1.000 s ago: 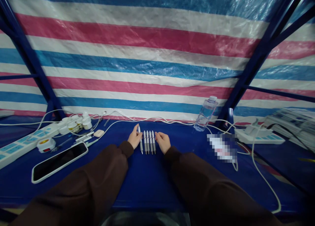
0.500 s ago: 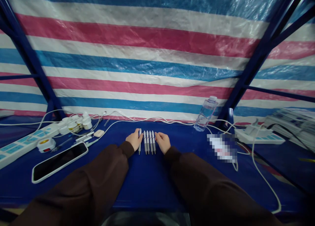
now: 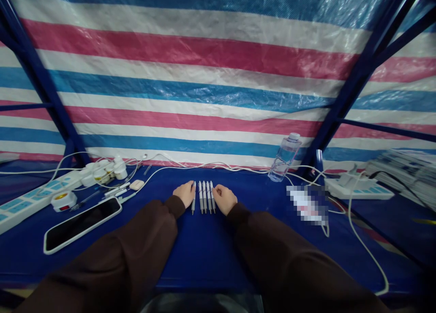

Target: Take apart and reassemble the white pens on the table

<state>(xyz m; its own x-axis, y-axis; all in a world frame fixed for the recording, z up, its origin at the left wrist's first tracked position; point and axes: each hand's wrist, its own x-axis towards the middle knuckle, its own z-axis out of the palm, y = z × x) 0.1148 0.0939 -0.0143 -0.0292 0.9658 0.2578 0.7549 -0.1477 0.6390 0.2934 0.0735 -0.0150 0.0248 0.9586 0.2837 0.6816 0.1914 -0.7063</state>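
Several white-and-grey pens (image 3: 205, 197) lie side by side on the blue table (image 3: 204, 249), tips toward me. A small gap separates the leftmost pen (image 3: 194, 198) from the others. My left hand (image 3: 185, 194) rests at the left edge of that pen, fingers bent together; whether it grips the pen is not clear. My right hand (image 3: 225, 198) is curled at the right side of the row, its fingertips touching or nearly touching the rightmost pen (image 3: 213, 198).
At the left are a phone (image 3: 83, 224), a power strip (image 3: 41, 197) and white plugs (image 3: 102, 171). A clear bottle (image 3: 284, 158) stands at the back right, near another power strip (image 3: 361, 189). White cables run along the back; papers (image 3: 405, 172) are stacked far right.
My left fingers have shifted slightly left, off the top of the leftmost pen. My right hand's fingers have curled and moved closer against the row.
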